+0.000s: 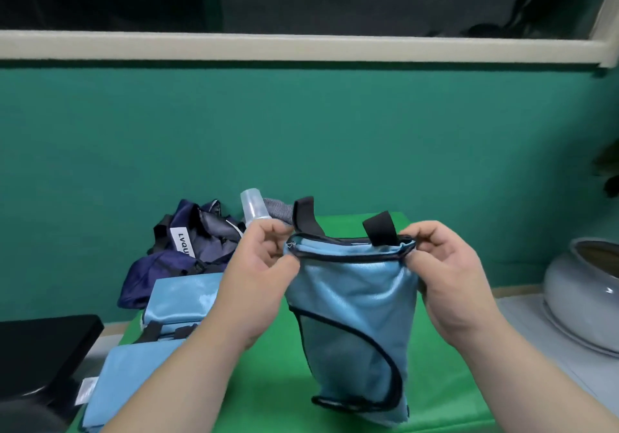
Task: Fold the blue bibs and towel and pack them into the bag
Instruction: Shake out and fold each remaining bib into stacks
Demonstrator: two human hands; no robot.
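Where the green tabletop [268, 385] lies closest to the camera, one flat light-blue towel [134, 379] rests at its left edge, with a small white tag on its left side. Just behind it lies one folded bib [181, 298], also light blue, with black strap ends showing along its near edge. A third light-blue piece, a blue bib [351, 302] trimmed in dark piping, is held up over the middle of the tabletop by two hands. The left hand [258, 265] pinches the left corner of its top hem between thumb and curled fingers, and the right hand [445, 265] pinches the right corner the same way. The cloth hangs between them with its lower end near the tabletop; whether it touches cannot be told. Two black straps [380, 228] stand up from the hem.

One black object [40, 349] sits to the left of the tabletop, and one grey glazed pot [582, 298] sits to the right. Behind the folded bib, one navy bag [187, 248] with a white label slumps at the far edge. Just right of it are one clear plastic bottle [253, 210] and a bit of grey cloth [276, 211]. The teal wall [301, 131] rises behind them.
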